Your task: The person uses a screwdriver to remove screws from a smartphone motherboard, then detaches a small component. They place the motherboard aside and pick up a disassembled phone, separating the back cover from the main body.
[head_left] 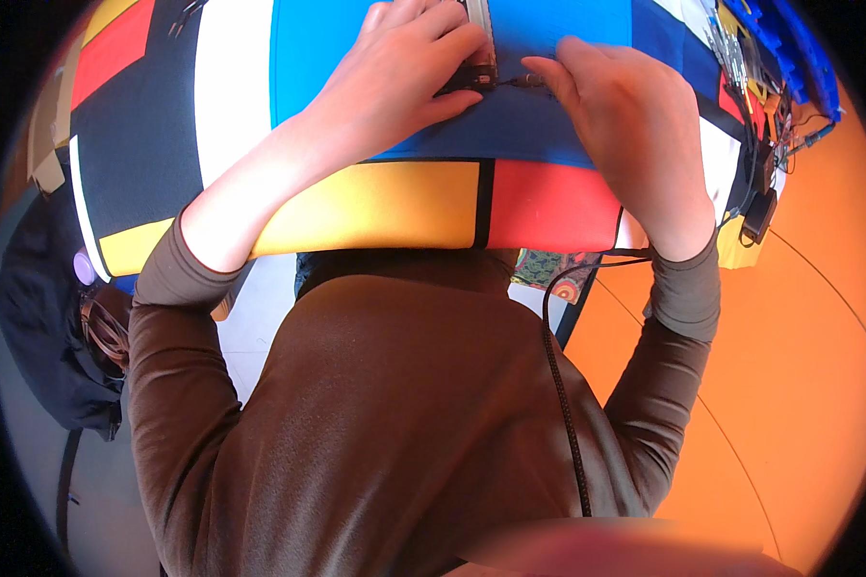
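Observation:
At the top of the head view, my left hand [414, 67] steadies a narrow, dark-edged rectangular electronic part [482, 77] on the blue patch of the cloth. The fingers lie along its left side, and its far end runs out of the picture. To the right, my right hand [635, 115] pinches a slim dark piece like a cable plug [523, 82]. Its thin tip points left and meets or nearly meets the near right corner of the part; contact cannot be made out. The fingertips of my right hand are partly hidden behind the thumb.
A colour-block cloth [385, 207] covers the table. Bundled cables [741, 77] and a blue plastic item [799, 58] crowd the far right, with a black adapter [760, 216] at the edge. A black cord [563, 385] hangs across my front. Dark fabric [43, 317] lies at left.

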Demonstrator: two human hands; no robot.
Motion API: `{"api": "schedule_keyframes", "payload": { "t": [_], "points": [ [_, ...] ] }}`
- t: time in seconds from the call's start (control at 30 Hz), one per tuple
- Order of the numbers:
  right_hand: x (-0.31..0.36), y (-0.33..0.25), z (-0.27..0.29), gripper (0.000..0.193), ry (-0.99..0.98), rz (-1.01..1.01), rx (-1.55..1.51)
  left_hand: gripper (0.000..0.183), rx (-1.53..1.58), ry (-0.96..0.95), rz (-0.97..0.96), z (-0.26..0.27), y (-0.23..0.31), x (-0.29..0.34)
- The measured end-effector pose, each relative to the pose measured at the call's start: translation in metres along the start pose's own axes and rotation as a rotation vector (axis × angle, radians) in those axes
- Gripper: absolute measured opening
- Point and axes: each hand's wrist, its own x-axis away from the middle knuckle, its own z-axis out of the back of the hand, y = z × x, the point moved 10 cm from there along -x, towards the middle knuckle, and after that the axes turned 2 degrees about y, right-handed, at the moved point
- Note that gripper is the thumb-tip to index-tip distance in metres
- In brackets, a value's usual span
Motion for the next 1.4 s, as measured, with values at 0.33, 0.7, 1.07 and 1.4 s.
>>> {"api": "schedule_keyframes", "payload": {
  "t": [0.33, 0.7, 1.07, 1.4],
  "points": [
    [-0.017, -0.015, 0.005, 0.03, -0.102, 0.229, -0.086, 0.033, -0.017, 0.028, -0.035, 0.0, 0.0, 0.002],
    [-0.019, -0.028, -0.002, 0.011, -0.309, 0.402, -0.208, 0.031, -0.063, 0.022, -0.021, -0.003, -0.003, 0.001],
    [-0.017, -0.026, -0.005, 0.024, -0.208, 0.412, 0.092, 0.031, -0.045, 0.015, -0.02, -0.002, -0.002, 0.003],
    [-0.018, -0.026, -0.007, 0.02, -0.449, 0.34, -0.105, 0.033, -0.042, 0.006, -0.011, -0.004, -0.002, 0.003]
  ]
}}
